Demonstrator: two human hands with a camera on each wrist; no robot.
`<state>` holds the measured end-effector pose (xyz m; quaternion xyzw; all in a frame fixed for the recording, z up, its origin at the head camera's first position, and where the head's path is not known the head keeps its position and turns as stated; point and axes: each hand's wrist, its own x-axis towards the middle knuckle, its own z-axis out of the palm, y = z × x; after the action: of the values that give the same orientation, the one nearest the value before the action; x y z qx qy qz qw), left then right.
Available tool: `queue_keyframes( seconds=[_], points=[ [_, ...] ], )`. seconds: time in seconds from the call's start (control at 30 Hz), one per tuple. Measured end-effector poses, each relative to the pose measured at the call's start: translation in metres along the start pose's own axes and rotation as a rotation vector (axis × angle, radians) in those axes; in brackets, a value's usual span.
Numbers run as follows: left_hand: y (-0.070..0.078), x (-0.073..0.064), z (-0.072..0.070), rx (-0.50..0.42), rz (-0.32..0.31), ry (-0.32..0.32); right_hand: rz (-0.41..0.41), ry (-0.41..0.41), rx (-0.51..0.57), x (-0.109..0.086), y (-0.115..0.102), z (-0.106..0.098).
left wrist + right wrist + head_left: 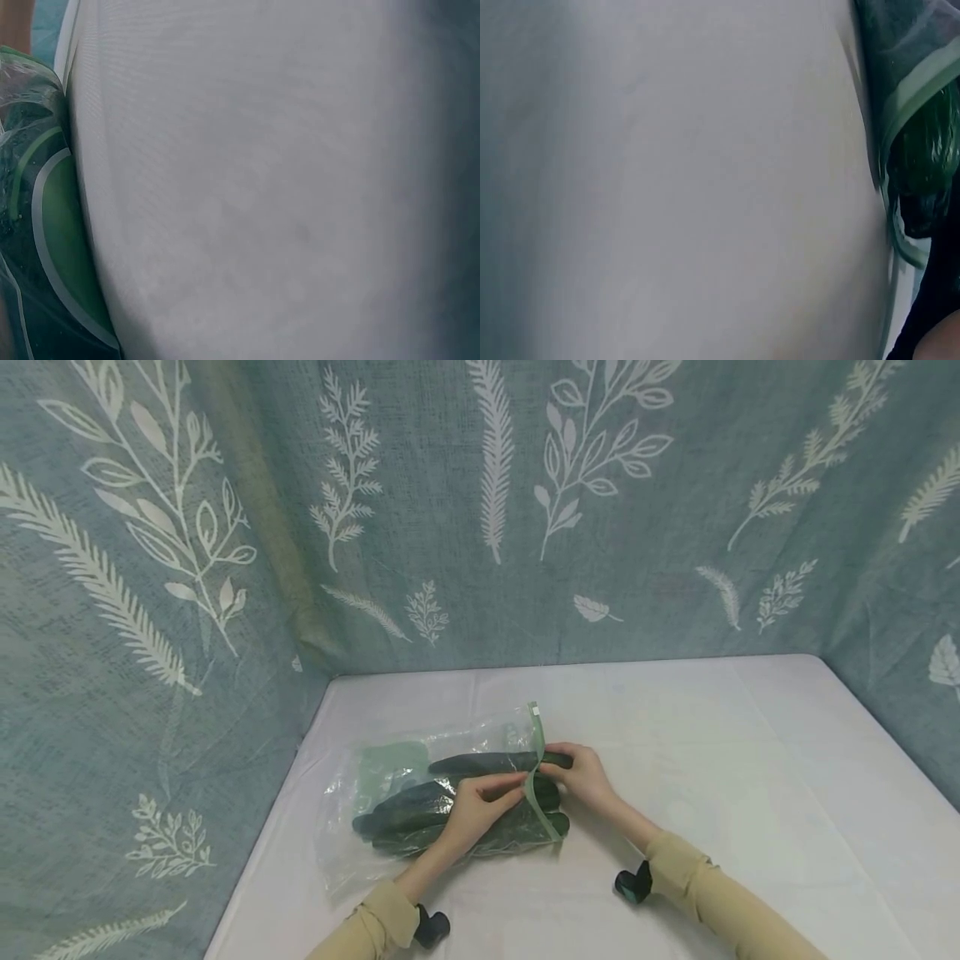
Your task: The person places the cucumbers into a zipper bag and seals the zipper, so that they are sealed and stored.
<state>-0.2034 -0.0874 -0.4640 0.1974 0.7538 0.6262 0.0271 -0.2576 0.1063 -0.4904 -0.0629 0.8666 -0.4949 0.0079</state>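
A clear plastic zip bag (337,827) with a green-edged mouth lies on its side, its mouth toward the right. Several long dark green cucumbers (412,806) lie in it, some with their ends poking past the green rim. My left hand (480,810) reaches over the bag and pinches the rim near its middle. With its thumb and fingers, my right hand (588,777) holds the end of the uppermost cucumber (558,760) at the mouth; most of that cucumber is inside. The right wrist view shows a glossy cucumber (930,142) at the bag's rim (915,90).
A white-covered table (712,760) bears the bag on its left half. Blue-green leaf-patterned curtains (450,510) hang behind the table and along its sides. Dark wrist devices (633,883) sit by the beige sleeves (678,868).
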Motion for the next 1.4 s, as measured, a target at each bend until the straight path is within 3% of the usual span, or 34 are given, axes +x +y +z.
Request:
queue_keyframes(
  seconds=[0.53, 0.8, 1.4],
  points=[
    [-0.002, 0.000, 0.002, -0.029, 0.055, 0.012, -0.071, 0.057, -0.016, 0.003, -0.005, 0.017],
    [0.000, -0.001, 0.000, -0.043, 0.042, 0.017, -0.115, 0.064, -0.020, 0.007, -0.007, 0.025],
    [-0.001, -0.002, 0.001, -0.046, 0.090, 0.036, -0.122, -0.030, 0.036, 0.019, -0.020, 0.032]
  ],
)
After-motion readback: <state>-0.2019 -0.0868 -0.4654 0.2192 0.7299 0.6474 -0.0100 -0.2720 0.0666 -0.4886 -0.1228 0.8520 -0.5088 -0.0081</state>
